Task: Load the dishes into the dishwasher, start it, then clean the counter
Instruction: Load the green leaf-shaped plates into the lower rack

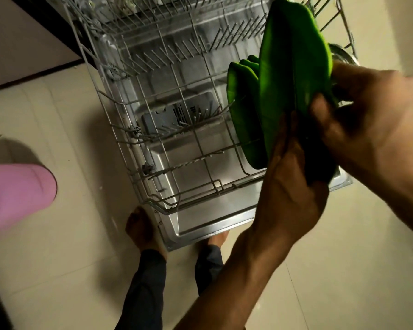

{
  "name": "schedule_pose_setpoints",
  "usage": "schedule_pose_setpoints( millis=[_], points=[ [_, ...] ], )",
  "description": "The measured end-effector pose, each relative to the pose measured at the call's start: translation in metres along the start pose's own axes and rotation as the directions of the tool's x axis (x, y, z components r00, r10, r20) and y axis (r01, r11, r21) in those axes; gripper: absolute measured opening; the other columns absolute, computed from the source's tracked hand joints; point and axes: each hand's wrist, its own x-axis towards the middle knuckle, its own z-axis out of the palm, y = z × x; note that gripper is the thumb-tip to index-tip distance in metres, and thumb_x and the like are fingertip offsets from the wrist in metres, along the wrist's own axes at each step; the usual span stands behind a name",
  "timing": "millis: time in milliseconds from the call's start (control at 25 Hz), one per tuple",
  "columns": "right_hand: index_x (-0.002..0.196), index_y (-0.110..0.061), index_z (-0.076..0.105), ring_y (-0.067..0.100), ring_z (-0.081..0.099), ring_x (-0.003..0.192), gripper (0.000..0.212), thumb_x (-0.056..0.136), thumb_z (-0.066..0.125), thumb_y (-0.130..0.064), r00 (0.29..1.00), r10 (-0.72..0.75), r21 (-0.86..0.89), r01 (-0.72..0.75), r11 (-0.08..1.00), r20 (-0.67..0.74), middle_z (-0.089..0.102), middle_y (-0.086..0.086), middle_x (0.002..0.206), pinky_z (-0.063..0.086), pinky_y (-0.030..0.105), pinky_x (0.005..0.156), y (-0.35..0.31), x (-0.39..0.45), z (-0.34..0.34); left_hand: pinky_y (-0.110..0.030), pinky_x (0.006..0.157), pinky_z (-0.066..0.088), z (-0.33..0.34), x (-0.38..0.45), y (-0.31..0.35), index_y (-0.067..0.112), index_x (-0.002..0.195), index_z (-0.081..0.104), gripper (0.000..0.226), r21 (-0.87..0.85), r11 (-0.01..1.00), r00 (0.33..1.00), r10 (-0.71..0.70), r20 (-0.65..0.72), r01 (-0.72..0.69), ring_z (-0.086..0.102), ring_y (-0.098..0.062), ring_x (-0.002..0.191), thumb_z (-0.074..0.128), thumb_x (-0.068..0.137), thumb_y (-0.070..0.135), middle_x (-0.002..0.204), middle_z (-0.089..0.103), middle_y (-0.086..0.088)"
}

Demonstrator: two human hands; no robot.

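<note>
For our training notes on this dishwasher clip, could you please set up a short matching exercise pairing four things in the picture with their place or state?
Things:
1. large green plate
2. smaller green plates
3. lower rack
4. pink object

Place or state:
A. pulled out over the open dishwasher door
B. at the left edge of the view, over the floor
C. held by the left hand and right hand
D. standing on edge in the rack's right side

Pairs: 1-C, 2-D, 3-A, 4-B
</note>
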Motion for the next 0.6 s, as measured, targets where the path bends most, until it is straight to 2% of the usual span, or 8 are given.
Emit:
schedule_pose_setpoints(
  millis=[120,200,280,400,480,600],
  points=[
    [0.118,-0.013,0.062,0.027,0.057,0.062,0.031,0.09,0.049,-0.013,1.0,0.013,0.02,-0.013,1.0,-0.007,0.064,0.011,0.076,0.043,0.031,0.064,-0.019,0.02,0.024,-0.043,0.112,0.035,-0.008,0.01,-0.007,0.01,0.15,0.029,0.065,0.014,1.0,0.999,-0.024,-0.035,0.025,0.033,-0.022,0.142,0.044,0.091,0.033,0.154,0.034,-0.009],
    [0.12,-0.012,0.06,0.031,0.055,0.064,0.033,0.09,0.047,-0.014,1.0,0.001,-0.016,-0.001,1.0,0.012,0.062,0.015,0.081,0.042,0.028,0.061,-0.009,0.023,0.034,-0.041,0.111,0.037,-0.013,0.014,-0.011,0.01,0.149,0.03,0.064,0.003,0.999,0.999,-0.033,-0.031,0.033,0.037,-0.022,0.139,0.045,0.09,0.03,0.152,0.037,-0.009],
    [0.117,-0.011,0.058,0.027,0.048,0.059,0.029,0.091,0.047,-0.016,0.999,0.016,-0.044,-0.015,0.999,0.033,0.055,0.013,0.076,0.036,0.026,0.056,-0.008,0.026,0.041,-0.031,0.108,0.04,-0.016,0.017,-0.014,0.011,0.148,0.033,0.062,0.005,0.998,0.998,-0.06,-0.01,0.06,0.045,-0.022,0.133,0.043,0.09,0.031,0.149,0.042,-0.009],
    [0.115,-0.006,0.056,0.036,0.056,0.069,0.027,0.091,0.048,-0.014,1.0,-0.01,-0.034,0.011,0.999,0.029,0.06,0.018,0.083,0.047,0.036,0.061,-0.003,0.033,0.056,-0.015,0.094,0.038,-0.02,0.023,-0.016,0.011,0.146,0.037,0.051,0.043,0.992,0.993,-0.121,0.015,0.121,0.048,-0.024,0.127,0.045,0.098,0.024,0.146,0.045,-0.01],
    [0.114,-0.005,0.055,0.039,0.06,0.074,0.027,0.09,0.047,-0.014,0.998,-0.03,-0.03,0.031,0.999,0.047,0.063,0.021,0.088,0.053,0.045,0.065,0.001,0.035,0.062,-0.015,0.089,0.039,-0.022,0.026,-0.017,0.013,0.146,0.037,0.047,0.078,0.987,0.989,-0.146,0.033,0.143,0.05,-0.025,0.125,0.045,0.1,0.019,0.145,0.047,-0.009],
    [0.112,-0.004,0.054,0.04,0.06,0.075,0.024,0.091,0.048,-0.016,0.997,-0.021,-0.045,0.024,0.999,0.069,0.062,0.021,0.088,0.053,0.044,0.064,0.006,0.043,0.068,-0.021,0.078,0.044,-0.025,0.03,-0.02,0.013,0.136,0.047,0.038,0.096,0.976,0.978,-0.202,0.045,0.197,0.056,-0.028,0.113,0.046,0.099,0.018,0.129,0.058,-0.013]
  ],
)
